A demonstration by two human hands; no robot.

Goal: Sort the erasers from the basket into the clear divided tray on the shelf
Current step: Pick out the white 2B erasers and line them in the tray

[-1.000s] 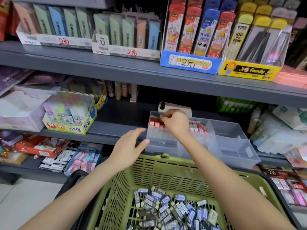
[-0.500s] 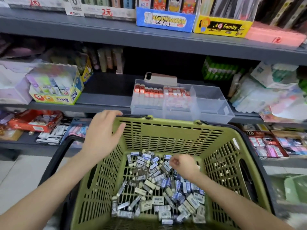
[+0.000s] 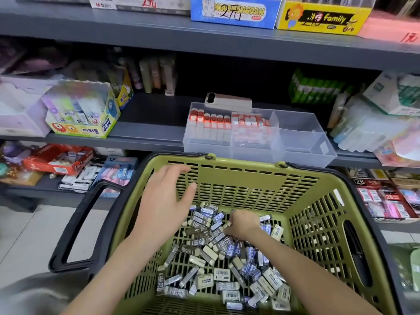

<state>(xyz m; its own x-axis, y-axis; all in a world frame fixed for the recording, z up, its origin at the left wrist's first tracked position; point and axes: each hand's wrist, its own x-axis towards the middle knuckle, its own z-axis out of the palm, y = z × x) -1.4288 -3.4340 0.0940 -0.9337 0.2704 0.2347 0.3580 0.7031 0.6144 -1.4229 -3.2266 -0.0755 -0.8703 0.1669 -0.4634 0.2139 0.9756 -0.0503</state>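
A green plastic basket (image 3: 250, 165) with black handles sits in front of me, its floor covered with several loose erasers (image 3: 204, 253) in grey, blue and white sleeves. My right hand (image 3: 243, 223) is down in the pile, fingers curled onto erasers near the basket's middle. My left hand (image 3: 163, 203) hovers open over the basket's left side, fingers spread, holding nothing. The clear divided tray (image 3: 302, 142) stands on the shelf just beyond the basket. Its left and middle compartments hold rows of red-and-white erasers (image 3: 211, 120); its right compartments show nothing inside.
A phone (image 3: 228, 102) lies behind the tray. A glue-stick display box (image 3: 84, 123) stands on the same shelf to the left, and packaged goods (image 3: 375, 123) crowd the right. Lower shelves hold more stationery packs (image 3: 384, 201).
My right hand left the tray, dropped into the basket and now digs into the erasers. My left hand came from the basket's near rim to above its left side. The view tilted down.
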